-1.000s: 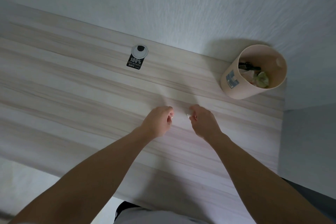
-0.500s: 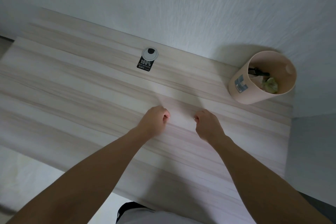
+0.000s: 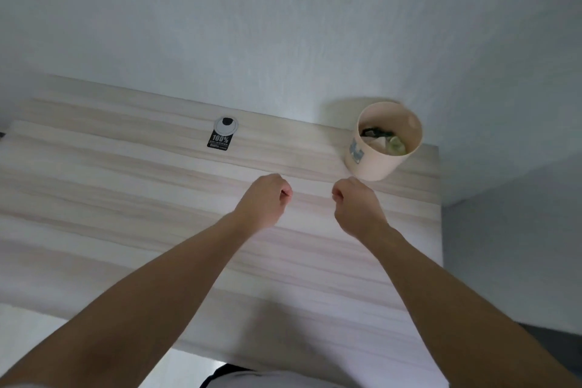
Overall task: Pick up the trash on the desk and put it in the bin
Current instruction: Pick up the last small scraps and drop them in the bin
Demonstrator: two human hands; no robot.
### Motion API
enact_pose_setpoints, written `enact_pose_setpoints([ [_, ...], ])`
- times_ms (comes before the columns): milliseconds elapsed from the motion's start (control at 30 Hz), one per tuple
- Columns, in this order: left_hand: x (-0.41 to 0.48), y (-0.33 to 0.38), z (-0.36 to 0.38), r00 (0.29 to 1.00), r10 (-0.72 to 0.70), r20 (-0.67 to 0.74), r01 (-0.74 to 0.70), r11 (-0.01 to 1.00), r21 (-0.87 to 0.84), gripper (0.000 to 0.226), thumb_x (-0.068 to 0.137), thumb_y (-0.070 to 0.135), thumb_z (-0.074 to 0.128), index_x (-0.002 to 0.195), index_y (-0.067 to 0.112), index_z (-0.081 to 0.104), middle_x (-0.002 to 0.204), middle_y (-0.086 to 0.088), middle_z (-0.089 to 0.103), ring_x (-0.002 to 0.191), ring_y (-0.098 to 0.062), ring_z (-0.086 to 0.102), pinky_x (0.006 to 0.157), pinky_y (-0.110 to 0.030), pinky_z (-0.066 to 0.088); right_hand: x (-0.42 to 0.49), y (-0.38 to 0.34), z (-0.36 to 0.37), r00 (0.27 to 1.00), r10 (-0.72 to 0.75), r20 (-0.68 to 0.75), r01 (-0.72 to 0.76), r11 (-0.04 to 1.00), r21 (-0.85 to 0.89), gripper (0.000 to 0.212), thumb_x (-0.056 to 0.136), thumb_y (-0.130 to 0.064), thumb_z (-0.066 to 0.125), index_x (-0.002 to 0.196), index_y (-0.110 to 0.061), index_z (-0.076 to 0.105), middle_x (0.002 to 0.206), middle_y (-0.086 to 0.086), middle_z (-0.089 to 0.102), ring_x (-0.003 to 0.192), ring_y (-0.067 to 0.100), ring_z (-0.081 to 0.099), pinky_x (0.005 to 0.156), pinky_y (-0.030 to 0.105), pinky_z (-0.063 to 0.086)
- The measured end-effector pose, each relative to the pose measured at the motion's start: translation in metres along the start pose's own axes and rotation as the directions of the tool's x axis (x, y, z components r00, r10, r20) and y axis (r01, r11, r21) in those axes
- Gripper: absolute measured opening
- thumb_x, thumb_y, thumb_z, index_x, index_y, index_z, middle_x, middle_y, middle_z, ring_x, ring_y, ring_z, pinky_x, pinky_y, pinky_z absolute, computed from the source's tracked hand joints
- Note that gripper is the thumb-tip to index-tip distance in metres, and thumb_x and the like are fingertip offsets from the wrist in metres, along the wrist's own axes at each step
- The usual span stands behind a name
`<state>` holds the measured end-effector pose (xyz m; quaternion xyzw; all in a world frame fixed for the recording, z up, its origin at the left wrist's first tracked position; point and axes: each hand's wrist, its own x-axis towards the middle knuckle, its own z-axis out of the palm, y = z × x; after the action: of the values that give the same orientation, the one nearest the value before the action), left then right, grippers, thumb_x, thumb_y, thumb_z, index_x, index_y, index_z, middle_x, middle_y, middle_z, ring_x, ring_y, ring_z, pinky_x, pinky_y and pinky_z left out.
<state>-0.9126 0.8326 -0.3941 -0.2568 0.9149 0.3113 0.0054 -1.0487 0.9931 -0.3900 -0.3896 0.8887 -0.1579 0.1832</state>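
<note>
Pale wood-grain desk [image 3: 126, 198] lies under your fists: left hand [image 3: 263, 200] and right hand [image 3: 357, 206] both clenched, apart. At one o'clock, the beige round plastic bin [image 3: 374, 165] stands upright at the desk's far corner, crumpled trash [image 3: 395, 145] inside.

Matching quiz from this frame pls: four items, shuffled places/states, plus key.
Items
1. beige round plastic bin
2. black rectangular sticker
3. grey round cable cap
4. left hand

Places/states
A. white "100%" lettering
B. fingers curled, above the pale wood-grain desk
C. crumpled trash inside, at the desk's far right corner
D. dark spot on it, beside the far desk edge

Pairs: 1-C, 2-A, 3-D, 4-B
</note>
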Motion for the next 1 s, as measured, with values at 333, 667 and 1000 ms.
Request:
enact_pose_setpoints([
  [333, 0.029, 0.100, -0.033, 0.972, 0.211, -0.103, -0.201, 0.975, 0.096, 0.015, 0.086, 0.007, 0.059, 0.078, 0.013, 0.070, 0.085, 0.001, 0.059, 0.074, -0.016, 0.058, 0.072, -0.027, 0.048, -0.020, 0.045, -0.111, 0.980, 0.064, -0.189, -0.076, 0.995, -0.058, 0.012, 0.086, -0.005, 0.051, 0.082, -0.016, 0.053, 0.086, 0.003, 0.053, 0.081, 0.024, 0.052, 0.065, 0.032, 0.041],
  [667, 0.064, 0.174, -0.056, 0.940, 0.321, -0.113, -0.301, 0.940, 0.162, 0.016, 0.085, 0.009, 0.059, 0.076, 0.015, 0.071, 0.086, -0.003, 0.062, 0.076, -0.019, 0.060, 0.072, -0.033, 0.050, -0.032, 0.085, -0.186, 0.925, 0.055, -0.377, -0.082, 0.995, -0.054, 0.012, 0.087, -0.005, 0.051, 0.088, -0.013, 0.060, 0.092, 0.004, 0.057, 0.083, 0.025, 0.056, 0.068, 0.028, 0.037],
  [1000, 0.105, 0.215, -0.049, 0.958, 0.281, -0.060, -0.266, 0.946, 0.188, 0.014, 0.086, 0.018, 0.060, 0.079, 0.019, 0.072, 0.086, 0.001, 0.068, 0.079, -0.018, 0.062, 0.076, -0.037, 0.054, -0.031, 0.116, -0.204, 0.920, 0.096, -0.380, -0.114, 0.993, -0.025, 0.013, 0.085, -0.003, 0.051, 0.083, -0.014, 0.058, 0.087, 0.001, 0.053, 0.076, 0.021, 0.051, 0.067, 0.028, 0.036],
])
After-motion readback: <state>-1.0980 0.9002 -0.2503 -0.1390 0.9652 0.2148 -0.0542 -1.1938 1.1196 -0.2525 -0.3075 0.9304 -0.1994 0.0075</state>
